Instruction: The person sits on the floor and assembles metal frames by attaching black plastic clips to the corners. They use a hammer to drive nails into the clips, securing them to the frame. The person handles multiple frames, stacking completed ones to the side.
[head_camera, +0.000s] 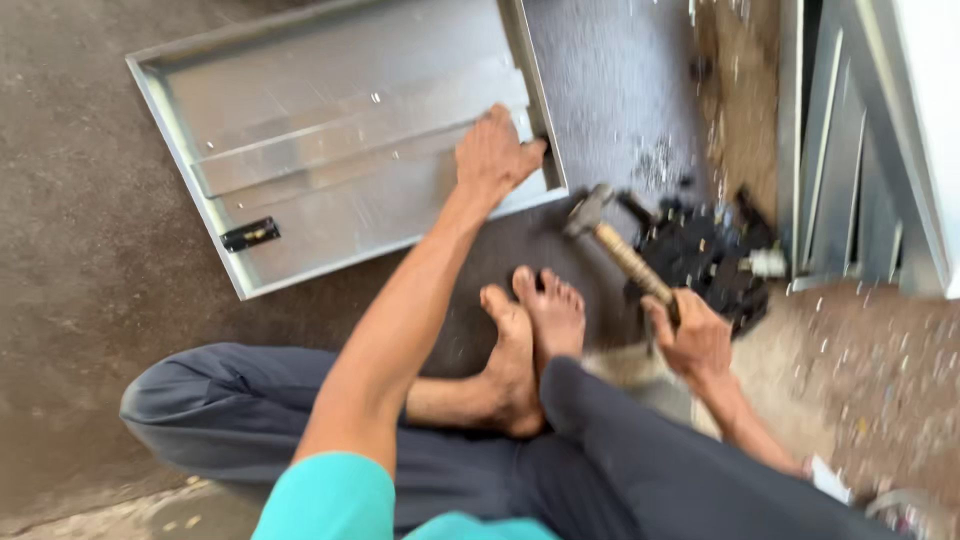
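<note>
**Metal tray panel on the floor, hammer in your right hand**

The shallow sheet-metal tray panel lies flat on the dark concrete floor, tilted so one corner points toward your knees. It has raised edges all round, a folded rib running across its middle, and a small black latch near its lower left edge.

Your left hand rests on the panel's near right edge, fingers curled over the rim and thumb hooked on the outer side, arm stretched straight out from a teal sleeve.

Your right hand is closed in a fist around the wooden handle of a hammer. The steel head points up and away from you, just beside the panel's lower right corner and not touching it.

You sit on the floor in dark trousers, with your bare feet crossed between the two arms.

Past the hammer lies a heap of small black parts, with metal shavings scattered over the floor round it. Upright grey metal panels stand along the right side.
</note>
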